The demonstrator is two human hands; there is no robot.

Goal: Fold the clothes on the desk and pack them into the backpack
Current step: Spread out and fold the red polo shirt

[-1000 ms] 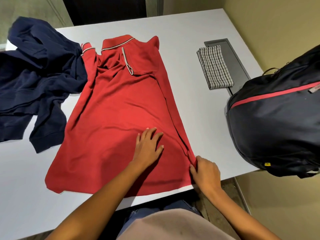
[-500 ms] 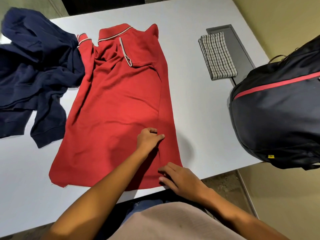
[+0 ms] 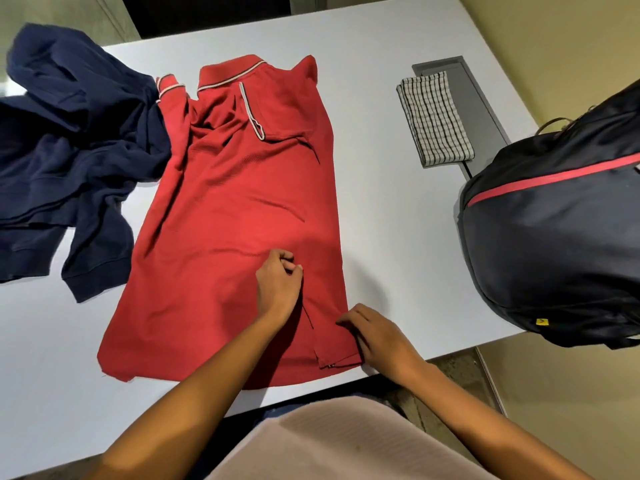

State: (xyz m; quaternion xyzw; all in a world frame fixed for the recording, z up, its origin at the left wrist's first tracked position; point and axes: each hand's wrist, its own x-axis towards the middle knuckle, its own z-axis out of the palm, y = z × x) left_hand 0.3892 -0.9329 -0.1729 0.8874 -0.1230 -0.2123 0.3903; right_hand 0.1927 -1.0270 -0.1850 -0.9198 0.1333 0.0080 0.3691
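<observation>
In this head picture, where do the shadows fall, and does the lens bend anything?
Head view: soft shadows fall right of the left hand, on the red polo shirt and desk; the desk's sides splay, a wide-lens effect; the backpack shows little detail.

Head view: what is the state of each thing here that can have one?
red polo shirt: spread on the desk, right side folded in.
navy sweatshirt: crumpled, unfolded.
checked cloth: folded.
backpack: on the desk's edge, opening unseen.
left hand: fingers curled on the shirt, grip unclear.
right hand: rests on the shirt's hem.
</observation>
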